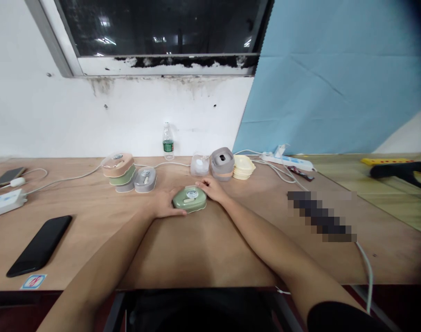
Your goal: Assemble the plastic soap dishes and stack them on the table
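Note:
A green oval lidded box (196, 204) with a clear cover and a round label sits on the table in front of me. My left hand (165, 204) is closed around its left side, thumb along the near edge. At the far right corner of the same box, the fingers of my right hand (213, 189) are bent in against its rim. Behind my left hand stand a grey lidded box (146, 180) and a stack topped by a pink lidded box (118, 166). Clear covers (200, 165), stacked grey shells (222, 161) and cream trays (243, 167) stand behind my right hand.
A plastic bottle (168, 143) stands by the wall. At left lie a black phone (40, 245), another phone (8, 177) and a power strip (4, 203). Cables run along the back to a second power strip (288, 161). A blurred-out dark object (321, 216) lies at right.

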Tool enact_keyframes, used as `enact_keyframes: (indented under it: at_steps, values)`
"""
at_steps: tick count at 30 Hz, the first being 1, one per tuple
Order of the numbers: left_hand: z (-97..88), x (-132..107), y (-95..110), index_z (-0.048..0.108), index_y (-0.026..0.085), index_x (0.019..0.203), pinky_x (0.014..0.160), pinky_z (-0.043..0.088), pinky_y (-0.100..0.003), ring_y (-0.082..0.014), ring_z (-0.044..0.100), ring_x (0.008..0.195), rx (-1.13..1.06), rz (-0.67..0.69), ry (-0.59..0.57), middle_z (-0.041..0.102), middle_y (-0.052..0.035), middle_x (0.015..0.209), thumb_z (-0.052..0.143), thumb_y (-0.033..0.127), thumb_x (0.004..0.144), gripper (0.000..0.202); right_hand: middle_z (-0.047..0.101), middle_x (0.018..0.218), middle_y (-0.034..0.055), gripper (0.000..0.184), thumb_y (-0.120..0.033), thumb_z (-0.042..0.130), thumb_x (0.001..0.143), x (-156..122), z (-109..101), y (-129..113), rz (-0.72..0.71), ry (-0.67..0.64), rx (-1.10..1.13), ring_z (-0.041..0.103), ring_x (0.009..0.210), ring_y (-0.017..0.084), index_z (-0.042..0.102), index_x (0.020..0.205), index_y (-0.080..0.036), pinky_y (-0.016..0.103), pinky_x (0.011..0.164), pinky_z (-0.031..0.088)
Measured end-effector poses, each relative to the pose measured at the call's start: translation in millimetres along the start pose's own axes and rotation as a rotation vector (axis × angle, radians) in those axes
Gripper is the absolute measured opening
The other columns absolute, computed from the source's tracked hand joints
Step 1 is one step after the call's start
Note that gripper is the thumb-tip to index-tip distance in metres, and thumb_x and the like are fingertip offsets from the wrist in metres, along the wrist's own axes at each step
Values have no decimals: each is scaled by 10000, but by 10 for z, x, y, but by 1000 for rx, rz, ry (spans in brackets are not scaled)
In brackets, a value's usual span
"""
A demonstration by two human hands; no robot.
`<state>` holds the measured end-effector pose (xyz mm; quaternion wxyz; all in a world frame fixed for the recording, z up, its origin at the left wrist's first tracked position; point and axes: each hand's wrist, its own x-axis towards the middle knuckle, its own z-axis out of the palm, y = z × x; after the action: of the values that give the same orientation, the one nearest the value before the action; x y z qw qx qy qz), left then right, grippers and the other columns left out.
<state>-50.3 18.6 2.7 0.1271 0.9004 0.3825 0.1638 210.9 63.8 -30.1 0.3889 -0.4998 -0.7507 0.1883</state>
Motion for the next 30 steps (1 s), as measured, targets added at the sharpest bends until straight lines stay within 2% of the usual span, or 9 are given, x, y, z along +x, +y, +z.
enact_keyframes:
  at_steps: [2,4,8,15,17,21,23,26,30]
  values:
    - [5,2,-5,325,209,1458,978,426,-388,-321,552,1166,15,-39,-8,534,-133,1352,653,710,655,1002,572,643,-7,460,-589,497,855,12,8,18,7,24,-3,497,630,127,597,685,-173,229,578,341]
    - [9,9,-12,336,224,1452,971,434,-381,-315,563,1149,31,-68,26,537,-123,1343,662,697,649,987,581,652,-1,473,-584,460,877,19,7,23,5,29,-8,501,642,134,601,690,-173,232,582,342]
    - [1,23,-64,358,235,1441,993,424,-369,-303,544,1156,71,-78,167,528,-107,1321,722,596,633,957,574,637,2,462,-545,427,907,16,-15,-8,4,55,-52,503,649,142,578,669,-179,239,584,333]
    - [-79,2,-214,411,212,1410,1024,378,-406,-316,479,1170,202,-89,449,498,-124,1286,744,456,648,867,584,654,5,348,-458,519,878,-16,-35,-79,-14,30,-173,501,648,138,587,673,-185,247,602,324]
    - [-121,-15,-236,418,214,1405,1019,366,-420,-323,467,1174,248,-168,582,485,-129,1296,732,447,668,834,595,663,8,323,-439,525,878,-18,-31,-83,-16,20,-186,506,655,138,605,695,-185,247,610,328]
    - [-215,-69,-296,415,254,1408,1009,332,-470,-350,450,1163,313,-474,787,478,-129,1296,746,499,658,855,610,663,7,309,-431,527,878,-19,-17,-89,0,-13,-205,503,630,133,625,719,-185,248,594,317]
    - [-251,-95,-347,417,255,1406,1017,313,-484,-362,429,1177,322,-580,814,474,-134,1294,757,509,644,872,616,663,7,304,-430,532,875,-20,-14,-95,7,-22,-210,503,617,131,631,724,-185,248,581,306]
    - [-277,-114,-423,490,224,1344,1025,293,-505,-375,398,1203,323,-677,837,460,-152,1305,738,521,667,781,623,666,9,303,-428,535,873,-22,-18,-105,10,-32,-216,512,614,132,636,725,-184,249,570,296]
    - [-264,-112,-468,564,225,1255,1041,259,-520,-374,352,1251,344,-661,859,426,-145,1355,710,490,716,618,626,668,8,303,-426,537,873,-22,-26,-114,-8,-33,-223,520,622,131,637,721,-184,249,574,297]
